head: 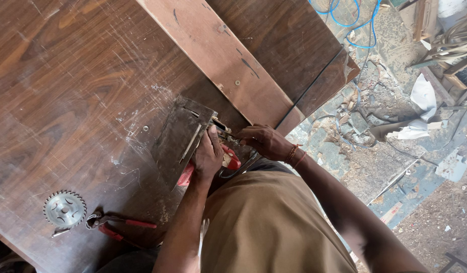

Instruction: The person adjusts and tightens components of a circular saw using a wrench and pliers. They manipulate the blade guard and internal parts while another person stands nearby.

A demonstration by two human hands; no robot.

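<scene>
The left hand (208,156) is clenched around the red body of a power saw (193,144) that lies on its side at the near edge of the desk (66,91), its flat metal base plate turned up and tilted toward the camera. The thumb rests against the edge of that plate. The right hand (264,141) is closed on the saw too, its fingers curled over the metal parts at the plate's right side; what exactly the fingertips pinch there is too small to tell. A red thread bracelet (294,153) sits on the right wrist.

The desk is dark, scratched wood veneer. A lighter plank (223,60) lies across it at a slant, running from the top of the view down to just behind the saw. At the desk's near left corner lies a loose toothed saw blade (65,209), flat on the wood, and just beside it to the right a pair of pliers (120,225) with red handles, well apart from both hands.

The person wears a tan garment. To the right, the floor (395,151) is covered with sawdust, wood scraps and paper, and a blue cable (355,20) loops across it near the top.
</scene>
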